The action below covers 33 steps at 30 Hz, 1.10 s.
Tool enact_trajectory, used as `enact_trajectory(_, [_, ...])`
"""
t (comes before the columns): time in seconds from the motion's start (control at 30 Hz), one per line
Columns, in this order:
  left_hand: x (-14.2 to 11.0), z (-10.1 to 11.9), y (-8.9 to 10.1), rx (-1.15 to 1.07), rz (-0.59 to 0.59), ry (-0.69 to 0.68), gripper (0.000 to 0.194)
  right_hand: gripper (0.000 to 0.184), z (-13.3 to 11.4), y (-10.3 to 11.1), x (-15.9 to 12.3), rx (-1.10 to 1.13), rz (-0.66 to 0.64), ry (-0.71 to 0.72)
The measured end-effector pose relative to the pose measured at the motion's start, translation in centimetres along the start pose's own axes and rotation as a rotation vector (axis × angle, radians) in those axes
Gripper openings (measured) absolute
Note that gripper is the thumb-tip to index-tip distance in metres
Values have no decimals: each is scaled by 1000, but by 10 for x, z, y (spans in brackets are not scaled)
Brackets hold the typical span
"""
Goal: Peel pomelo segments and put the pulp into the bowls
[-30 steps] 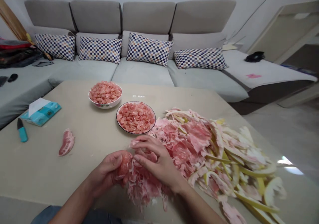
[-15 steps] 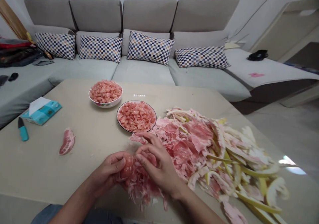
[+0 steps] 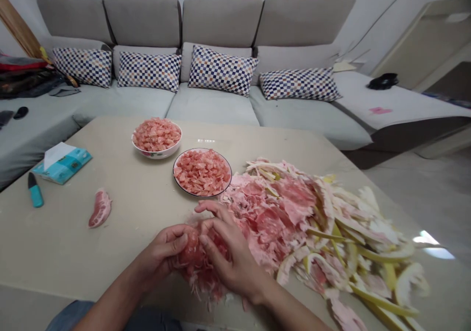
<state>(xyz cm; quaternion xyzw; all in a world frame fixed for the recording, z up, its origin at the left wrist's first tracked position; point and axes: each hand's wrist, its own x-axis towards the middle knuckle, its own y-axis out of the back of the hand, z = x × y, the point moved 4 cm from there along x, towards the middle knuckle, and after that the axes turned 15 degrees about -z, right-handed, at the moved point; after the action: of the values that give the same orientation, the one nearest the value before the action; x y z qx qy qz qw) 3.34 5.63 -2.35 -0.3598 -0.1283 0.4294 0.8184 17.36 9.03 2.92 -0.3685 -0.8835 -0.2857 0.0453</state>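
Between my hands is a pink pomelo segment (image 3: 192, 247), partly out of its membrane. My left hand (image 3: 162, 255) is closed around its left side, thumb on top. My right hand (image 3: 230, 255) pinches at the segment's right edge with thumb and forefinger, the other fingers raised; what exactly lies between the tips is too small to make out. Shreds of membrane hang below the hands. Just beyond them stands a dark-rimmed plate (image 3: 230, 180) heaped with peeled pomelo pulp (image 3: 202, 171). Another pomelo segment (image 3: 100, 208), still in its skin, lies on the table to the left.
A big heap of pink membrane (image 3: 272, 213) and yellow-white rind (image 3: 382, 257) covers the table's right side. Farther back is a white bowl (image 3: 162, 153) piled with pulp. At the left lie a tissue pack (image 3: 69, 164) and a teal-handled knife (image 3: 36, 196). A sofa (image 3: 206, 105) stands behind.
My right hand has shifted slightly, its fingers curling nearer the segment. More of the segment's pulp shows beside my left thumb. The bowl and plate stay in place.
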Motion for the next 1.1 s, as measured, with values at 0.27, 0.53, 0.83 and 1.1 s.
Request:
enact_trajectory(0.27, [-7,9,8,-42,119,-84,24,12,1,6,-1,-77,136,17])
enact_trajectory(0.53, [-5,14,1,245,189,-44,41,18,20,14,-3,0,299,-146])
enact_trajectory(0.83, [-5,21,11,430,299,-103,30,19,15,8,10,26,81,-23])
enact_trajectory(1.1, [-6,24,6,509,279,-91,27,11,12,4,8,7,64,-16])
